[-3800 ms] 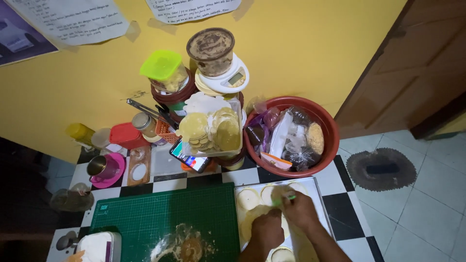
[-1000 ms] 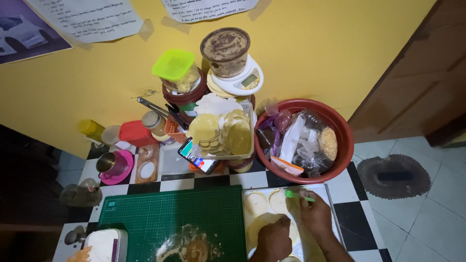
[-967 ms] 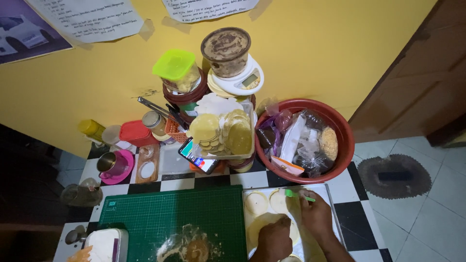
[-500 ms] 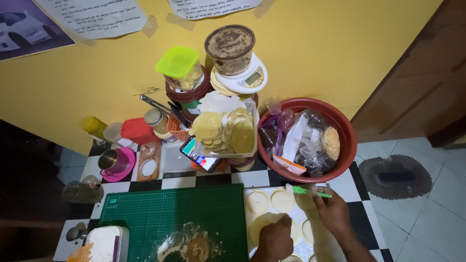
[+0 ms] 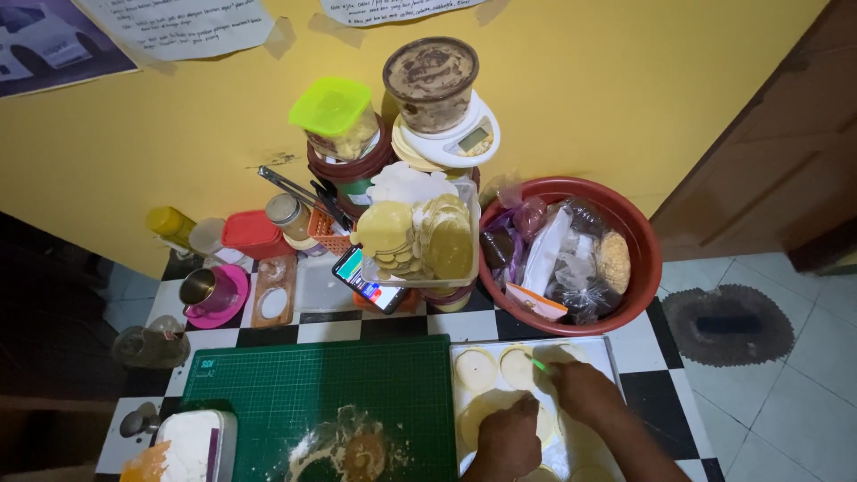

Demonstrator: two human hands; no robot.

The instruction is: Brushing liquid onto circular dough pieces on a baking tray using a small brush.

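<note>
**Dough rounds on tray, two hands at work**

Right fingers [image 5: 558, 375]: pinched on thin green tool [image 5: 539, 363], tip over a round. Right hand [image 5: 585, 393]: over tray's middle. Left hand [image 5: 509, 437]: curled, knuckles up, pressing on large dough disc [image 5: 478, 412]; finger spread hidden, cannot tell. Dough rounds [image 5: 475, 369]: pale, flat, in rows on white tray [image 5: 611, 353], right of green mat [image 5: 321, 393]. Flour and dough lump [image 5: 361, 451] on mat. Red basin [image 5: 647, 259] of bagged goods behind tray; phone [image 5: 368, 278] just beyond mat.

Risks, judged: thin dough tearing under tool tip; rounds sticking or overlapping; sleeveless forearm smearing near rounds; tray close to table edge.
</note>
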